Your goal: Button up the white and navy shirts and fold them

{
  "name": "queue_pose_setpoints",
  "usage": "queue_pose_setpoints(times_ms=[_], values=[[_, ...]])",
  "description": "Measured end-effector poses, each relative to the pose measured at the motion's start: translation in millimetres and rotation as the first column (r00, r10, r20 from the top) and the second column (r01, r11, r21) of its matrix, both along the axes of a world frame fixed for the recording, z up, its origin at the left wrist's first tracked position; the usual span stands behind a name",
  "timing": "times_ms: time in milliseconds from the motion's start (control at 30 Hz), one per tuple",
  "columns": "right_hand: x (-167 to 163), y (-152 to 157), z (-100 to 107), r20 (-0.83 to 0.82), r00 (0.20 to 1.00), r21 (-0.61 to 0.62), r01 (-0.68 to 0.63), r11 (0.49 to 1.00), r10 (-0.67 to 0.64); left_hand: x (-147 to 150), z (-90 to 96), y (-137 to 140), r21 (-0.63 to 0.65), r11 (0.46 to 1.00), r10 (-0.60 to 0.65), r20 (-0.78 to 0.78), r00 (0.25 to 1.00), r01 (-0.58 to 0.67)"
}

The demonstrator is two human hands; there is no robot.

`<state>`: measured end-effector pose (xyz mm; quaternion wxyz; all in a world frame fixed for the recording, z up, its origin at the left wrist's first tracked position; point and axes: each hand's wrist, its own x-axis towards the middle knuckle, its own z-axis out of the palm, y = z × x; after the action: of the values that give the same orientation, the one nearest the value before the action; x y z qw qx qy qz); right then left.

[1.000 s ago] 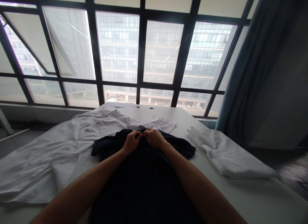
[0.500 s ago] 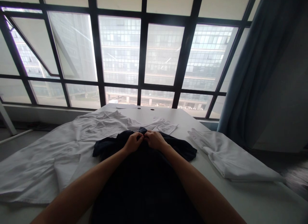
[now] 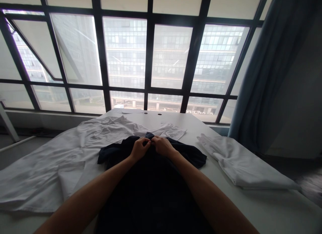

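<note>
A dark navy shirt (image 3: pixel 153 190) lies spread out in front of me, its short sleeves reaching out to either side. At its neck end, my left hand (image 3: pixel 139 149) pinches the cloth between thumb and fingers. Close beside it, almost touching, my right hand (image 3: pixel 163 146) is closed on the same part near the collar (image 3: pixel 149 135). Whatever small detail sits between the fingertips is too dark and too covered to make out.
A white garment (image 3: pixel 62 145) is spread over the left of the white table (image 3: pixel 173 118). On the right lies a folded white garment (image 3: pixel 248 163). Tall framed windows (image 3: pixel 125 53) stand behind the table, with a blue-grey curtain (image 3: pixel 256 93) at the right.
Hardly anything differs. Both hands stay at the shirt's neck, with only a slight shift of the fingers and of the whole view.
</note>
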<state>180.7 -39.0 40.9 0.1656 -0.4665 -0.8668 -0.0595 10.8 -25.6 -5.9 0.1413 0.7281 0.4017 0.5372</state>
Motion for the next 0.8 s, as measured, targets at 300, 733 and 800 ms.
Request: queue_pose_setpoints(times_ms=[300, 733, 800], values=[[1.8, 1.3, -2.6, -0.135, 0.986, 0.0, -0.096, 0.995, 0.095, -3.4, -0.2, 2.8, 0.034, 0.999, -0.021, -0.001, 1.0, 0.021], [-2.1, 5.3, -1.8, -0.301, 0.954, -0.064, -0.022, 0.998, 0.002, 1.2, -1.8, 7.9, -0.123, 0.991, -0.038, 0.088, 0.995, 0.049], [-1.7, 5.0, -0.3, -0.271, 0.962, -0.079, 0.0, 0.997, -0.021, 0.3, -1.2, 6.7, -0.099, 0.995, -0.029, 0.06, 0.998, 0.035]])
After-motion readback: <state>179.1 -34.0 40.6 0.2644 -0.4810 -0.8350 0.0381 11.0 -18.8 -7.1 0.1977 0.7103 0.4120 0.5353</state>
